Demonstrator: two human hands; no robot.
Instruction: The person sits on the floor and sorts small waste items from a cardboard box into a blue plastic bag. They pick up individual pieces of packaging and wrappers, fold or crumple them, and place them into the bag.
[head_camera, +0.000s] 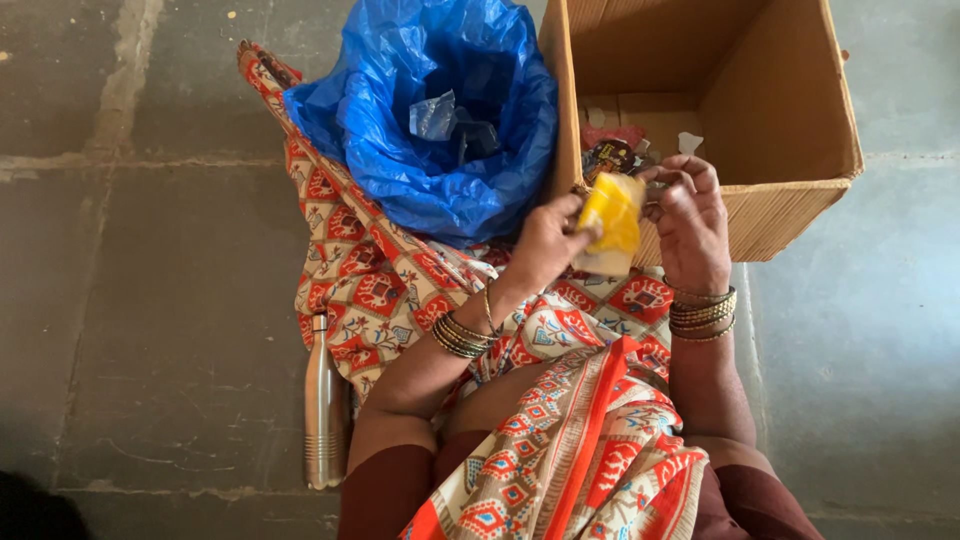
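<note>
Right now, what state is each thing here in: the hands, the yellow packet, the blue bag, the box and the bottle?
Left hand: gripping the small yellow plastic packet.
Right hand: pinching the packet's other edge.
Small yellow plastic packet: held up between both hands, crumpled.
Blue plastic bag: mouth open, some clear wrappers inside.
Brown cardboard box: open on top, a few scraps at the bottom.
Steel bottle: lying on the floor, capped.

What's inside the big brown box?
The cardboard box holds a few small bits at the bottom: dark, red and white wrapper-like pieces. The person's hands and the yellow packet cover part of the bottom, so more may be hidden.
</note>
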